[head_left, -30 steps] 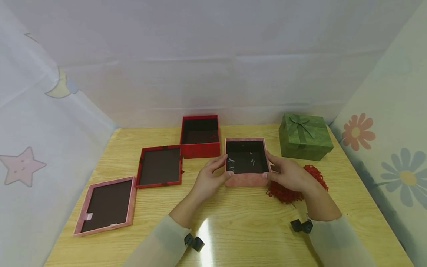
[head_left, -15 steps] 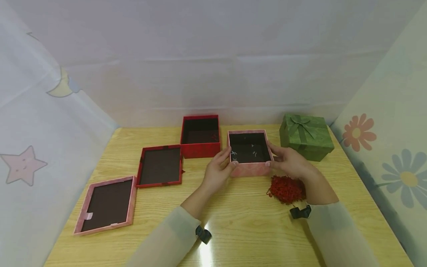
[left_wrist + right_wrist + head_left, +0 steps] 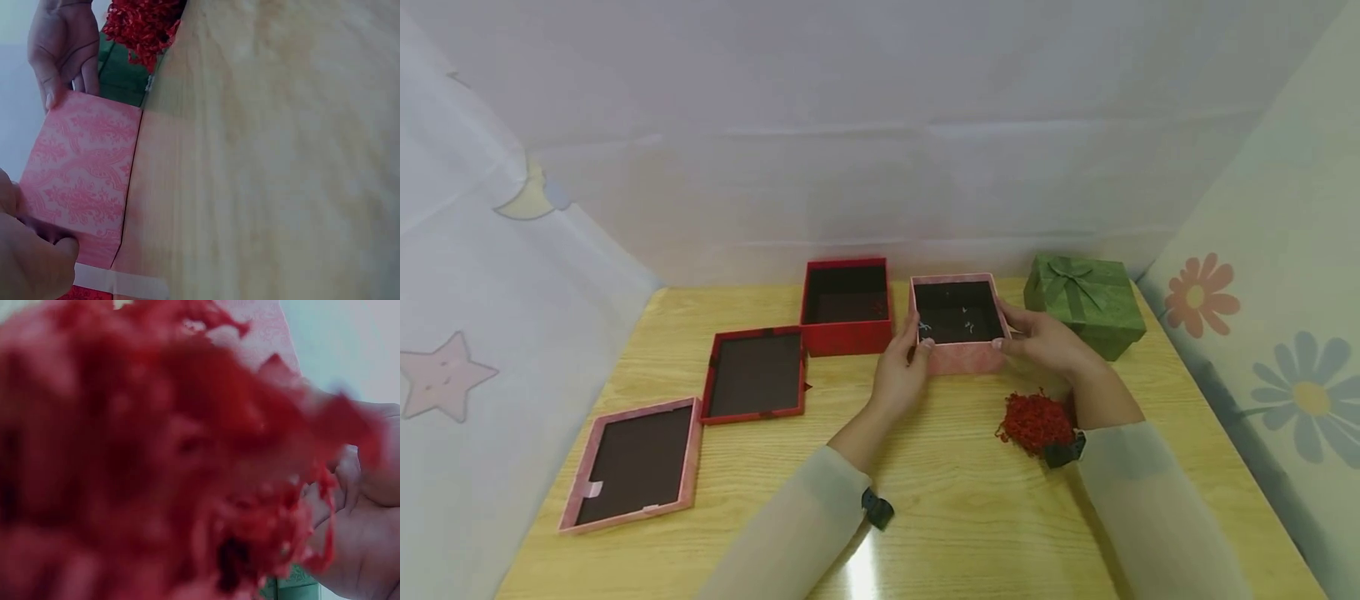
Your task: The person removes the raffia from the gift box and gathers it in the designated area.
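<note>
Both hands hold an open pink patterned box (image 3: 966, 359) between them, toward the back of the table. My left hand (image 3: 901, 375) has its thumb at the front left corner and its fingers along the left side. On the other side, my right hand (image 3: 1048, 343) grips the right wall, thumb at the front corner. A few pale shreds lie on the box's dark inside. In the left wrist view the box's patterned front (image 3: 84, 159) fills the space between the hands. Red shredded paper (image 3: 1036, 421) lies under my right wrist and blocks much of the right wrist view.
An open red box (image 3: 850, 337) stands left of the pink one. A green gift box (image 3: 1086, 304) with a bow is at the back right. The red lid (image 3: 756, 375) and pink lid (image 3: 640, 467) lie inside-up at left. A white cloth wall (image 3: 880, 183) borders the table's back.
Both hands have moved the pink box toward the back of the table, to a place between the red and green boxes. The red shredded paper has come more into sight.
</note>
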A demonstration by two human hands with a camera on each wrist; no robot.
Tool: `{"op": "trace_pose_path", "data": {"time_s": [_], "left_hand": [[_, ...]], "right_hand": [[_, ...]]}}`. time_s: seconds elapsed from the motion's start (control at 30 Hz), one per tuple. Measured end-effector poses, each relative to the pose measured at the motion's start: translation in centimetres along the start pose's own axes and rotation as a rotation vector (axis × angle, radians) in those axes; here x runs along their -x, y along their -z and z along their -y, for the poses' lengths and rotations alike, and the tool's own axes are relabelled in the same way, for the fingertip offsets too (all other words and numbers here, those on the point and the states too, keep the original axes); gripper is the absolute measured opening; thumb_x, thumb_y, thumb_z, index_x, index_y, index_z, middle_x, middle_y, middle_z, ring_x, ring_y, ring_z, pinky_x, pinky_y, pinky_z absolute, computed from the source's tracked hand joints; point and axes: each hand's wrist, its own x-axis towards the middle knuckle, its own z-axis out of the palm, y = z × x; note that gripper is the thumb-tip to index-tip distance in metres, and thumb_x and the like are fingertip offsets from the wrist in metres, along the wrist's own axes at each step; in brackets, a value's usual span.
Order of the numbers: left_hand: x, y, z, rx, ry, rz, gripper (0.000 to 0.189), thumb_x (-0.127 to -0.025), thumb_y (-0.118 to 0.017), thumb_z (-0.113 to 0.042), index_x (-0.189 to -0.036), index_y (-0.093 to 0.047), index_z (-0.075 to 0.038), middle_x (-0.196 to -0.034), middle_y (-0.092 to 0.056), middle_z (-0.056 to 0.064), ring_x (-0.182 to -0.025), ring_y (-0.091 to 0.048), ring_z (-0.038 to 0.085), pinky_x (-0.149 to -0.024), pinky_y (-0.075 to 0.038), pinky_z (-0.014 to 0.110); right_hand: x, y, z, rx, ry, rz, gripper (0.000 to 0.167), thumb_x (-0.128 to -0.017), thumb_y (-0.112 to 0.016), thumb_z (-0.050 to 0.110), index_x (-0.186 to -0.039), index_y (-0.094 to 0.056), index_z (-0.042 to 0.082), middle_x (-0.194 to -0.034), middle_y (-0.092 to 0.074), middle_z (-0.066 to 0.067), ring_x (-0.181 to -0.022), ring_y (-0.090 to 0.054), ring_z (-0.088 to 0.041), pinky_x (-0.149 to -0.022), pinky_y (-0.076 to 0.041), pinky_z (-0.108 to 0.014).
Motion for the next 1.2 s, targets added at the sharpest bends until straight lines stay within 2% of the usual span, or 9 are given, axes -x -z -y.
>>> {"op": "trace_pose_path", "data": {"time_s": [0.13,0.37,0.53,0.97,1.2], "left_hand": [[-0.9,-0.3,-0.1,-0.015,0.022,-0.011,0.059,-0.109,-0.054,-0.034,-0.163,-0.034,-0.021,-0.167,-0.034,0.0,-0.153,-0.032,0.021,-0.125,-0.028,0.042],[-2.3,-0.7,-0.3,0.081,0.095,-0.013,0.059,-0.111,-0.048,-0.037,-0.166,-0.027,-0.028,-0.169,-0.027,-0.006,-0.154,-0.026,0.016,-0.126,-0.027,0.04],[-3.1,-1.1,-0.2,0.091,0.105,-0.045,0.058,-0.112,-0.047,-0.032,-0.166,-0.026,-0.028,-0.17,-0.026,-0.007,-0.155,-0.025,0.018,-0.126,-0.026,0.042],[-4.5,-1.8,-0.5,0.088,0.129,-0.124,0.056,-0.113,-0.043,-0.022,-0.167,-0.026,-0.023,-0.167,-0.034,0.005,-0.151,-0.034,0.024,-0.125,-0.029,0.045],[-4.8,-1.9,-0.5,0.072,0.144,-0.129,0.056,-0.113,-0.042,-0.021,-0.167,-0.025,-0.019,-0.167,-0.034,0.008,-0.152,-0.033,0.026,-0.126,-0.027,0.045]], "right_hand": [[-0.6,0.0,0.2,0.013,-0.019,-0.008,0.085,-0.1,-0.071,0.033,-0.167,-0.019,0.026,-0.164,-0.034,-0.015,-0.152,-0.029,-0.041,-0.12,-0.03,-0.061],[-1.9,0.0,0.7,-0.007,-0.051,0.0,0.084,-0.102,-0.067,0.033,-0.167,-0.014,0.028,-0.169,-0.025,-0.013,-0.15,-0.033,-0.041,-0.117,-0.037,-0.06],[-2.9,0.0,0.9,-0.037,-0.077,-0.002,0.083,-0.103,-0.066,0.031,-0.167,-0.013,0.029,-0.169,-0.022,-0.014,-0.154,-0.024,-0.04,-0.12,-0.031,-0.06],[-4.6,0.0,1.0,-0.108,-0.085,-0.009,0.082,-0.103,-0.064,0.022,-0.167,-0.013,0.027,-0.17,-0.02,-0.015,-0.156,-0.017,-0.034,-0.124,-0.026,-0.055],[-4.8,-0.3,1.0,-0.085,-0.082,-0.038,0.082,-0.102,-0.067,0.024,-0.167,-0.017,0.026,-0.169,-0.025,-0.014,-0.155,-0.024,-0.036,-0.122,-0.031,-0.056]]}}
